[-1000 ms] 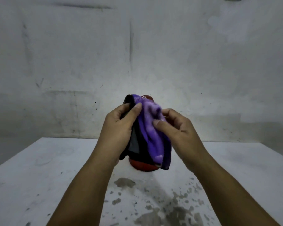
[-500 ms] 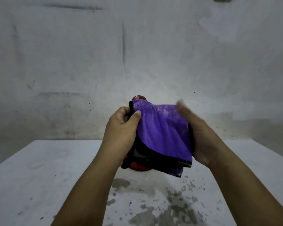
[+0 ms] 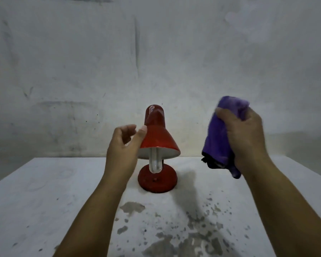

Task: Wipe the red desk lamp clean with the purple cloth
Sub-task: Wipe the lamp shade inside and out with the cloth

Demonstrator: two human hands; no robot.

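Note:
The red desk lamp (image 3: 158,138) stands upright in the middle of the white table (image 3: 35,201), its cone shade facing me with a white bulb hanging below and a round red base under it. My left hand (image 3: 123,147) hovers at the shade's left side, fingers loosely curled and holding nothing, the thumb tip at the shade's edge. My right hand (image 3: 243,134) is raised to the right of the lamp and grips the bunched purple cloth (image 3: 219,140), whose dark edge hangs down. The cloth is clear of the lamp.
A stained grey wall rises directly behind the table. Dark chipped patches (image 3: 183,234) mark the tabletop in front of the lamp. The table's far edge runs just behind the lamp's base.
The cloth was draped over the lamp and held by both hands. My right hand has pulled it off to the right, uncovering the lamp, and my left hand has let go of it.

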